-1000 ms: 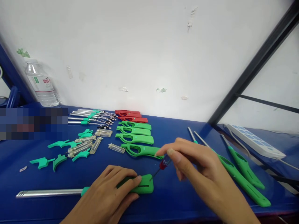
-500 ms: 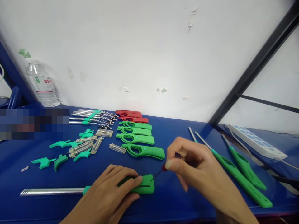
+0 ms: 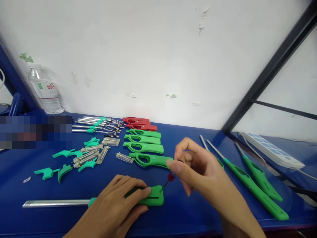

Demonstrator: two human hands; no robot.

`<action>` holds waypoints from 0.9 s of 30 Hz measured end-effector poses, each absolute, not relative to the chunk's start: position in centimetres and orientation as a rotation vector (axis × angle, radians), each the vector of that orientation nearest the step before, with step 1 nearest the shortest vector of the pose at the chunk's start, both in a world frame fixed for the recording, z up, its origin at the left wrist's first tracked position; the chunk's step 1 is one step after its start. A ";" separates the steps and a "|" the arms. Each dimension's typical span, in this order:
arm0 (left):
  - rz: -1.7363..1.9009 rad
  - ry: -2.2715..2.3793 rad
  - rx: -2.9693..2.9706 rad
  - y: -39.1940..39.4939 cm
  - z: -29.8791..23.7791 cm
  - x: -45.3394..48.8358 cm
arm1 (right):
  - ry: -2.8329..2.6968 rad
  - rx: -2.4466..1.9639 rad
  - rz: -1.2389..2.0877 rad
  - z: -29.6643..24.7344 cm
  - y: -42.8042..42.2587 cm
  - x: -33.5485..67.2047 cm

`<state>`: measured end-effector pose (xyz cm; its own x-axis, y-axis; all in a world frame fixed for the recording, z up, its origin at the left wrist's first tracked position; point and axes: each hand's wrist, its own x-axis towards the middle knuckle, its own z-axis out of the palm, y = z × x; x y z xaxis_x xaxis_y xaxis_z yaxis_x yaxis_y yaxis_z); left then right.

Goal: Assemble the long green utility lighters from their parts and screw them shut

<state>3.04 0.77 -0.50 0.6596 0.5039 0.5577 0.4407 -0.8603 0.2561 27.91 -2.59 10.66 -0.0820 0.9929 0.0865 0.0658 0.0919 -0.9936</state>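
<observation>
A green long-necked lighter lies flat at the table's front, its silver tube pointing left. My left hand is closed over its handle and covers the middle of it. In my right hand a small screwdriver with a red and dark handle is pinched between thumb and fingers. The screwdriver slants down to the left, its tip at the small hole near the handle's right end. Behind the hands lie several green handle shells in a column.
Red shells, metal tubes with wires, clear fuel tanks and teal triggers lie at the back and left. Lighters and a white power strip are at right. A water bottle stands by the wall.
My right hand has shifted slightly left and up, and the screwdriver stands steeper, with its tip still at the hole. My left hand and the lighter have stayed in place.
</observation>
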 end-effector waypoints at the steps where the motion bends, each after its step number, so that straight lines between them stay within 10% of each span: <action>1: 0.962 0.786 2.777 0.8 -0.5 3.0 | -1.396 -1.122 1.223 10.6 -2.6 28.0; 27: 0.923 0.797 2.769 0.9 -1.0 2.8 | -1.554 -1.045 1.425 10.6 -3.0 29.8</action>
<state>2.78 0.90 -0.98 0.6763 0.5158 0.5259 0.4452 -0.8550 0.2660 29.76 -3.04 10.64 -0.3687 0.9295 0.0099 0.0704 0.0385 -0.9968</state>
